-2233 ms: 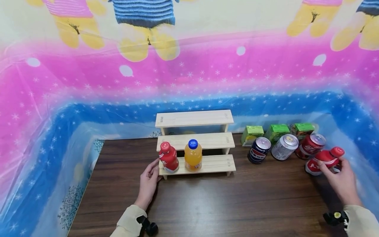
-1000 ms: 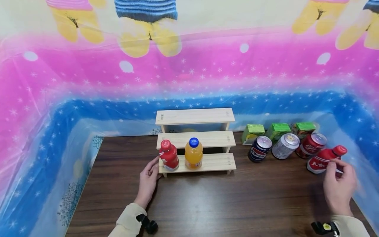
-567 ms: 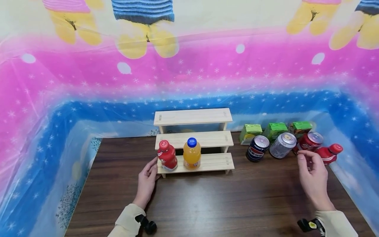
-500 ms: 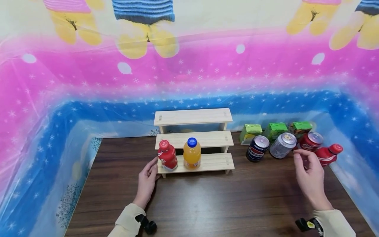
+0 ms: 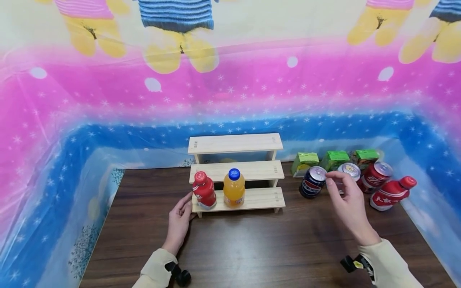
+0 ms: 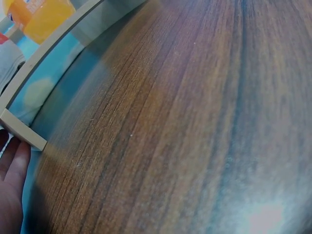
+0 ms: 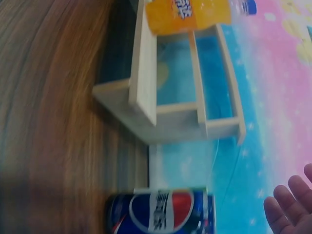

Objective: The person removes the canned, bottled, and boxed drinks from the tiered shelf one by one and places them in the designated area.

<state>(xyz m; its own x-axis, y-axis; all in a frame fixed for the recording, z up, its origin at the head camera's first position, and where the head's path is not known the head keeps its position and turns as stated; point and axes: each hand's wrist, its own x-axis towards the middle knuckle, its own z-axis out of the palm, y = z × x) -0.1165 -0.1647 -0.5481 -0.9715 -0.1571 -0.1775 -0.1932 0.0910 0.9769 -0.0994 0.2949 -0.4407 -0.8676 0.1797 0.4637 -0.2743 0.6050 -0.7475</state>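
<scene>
My left hand (image 5: 179,224) rests against the left end of a three-step wooden shelf (image 5: 248,199); in the left wrist view its fingers (image 6: 17,165) touch the end leg. On the lowest step stand a red-capped red bottle (image 5: 204,191) and an orange drink bottle (image 5: 234,190) with a blue cap. Empty and with fingers loosely bent, my right hand (image 5: 347,204) hovers just right of a dark blue Pepsi can (image 5: 311,184). It partly covers a silver can (image 5: 350,169). In the right wrist view the Pepsi can (image 7: 163,212) is below the hand's fingertips (image 7: 278,214), apart from them.
A red can (image 5: 374,176) and another red bottle (image 5: 390,193), leaning, stand at the right. Behind the cans are three green-topped boxes (image 5: 305,163). A patterned cloth (image 5: 230,92) hangs behind and beside the brown wooden table (image 5: 248,248).
My right hand has let go of the red bottle at the right, then moved left past the red can to the silver and Pepsi cans. My left hand has stayed at the shelf's end.
</scene>
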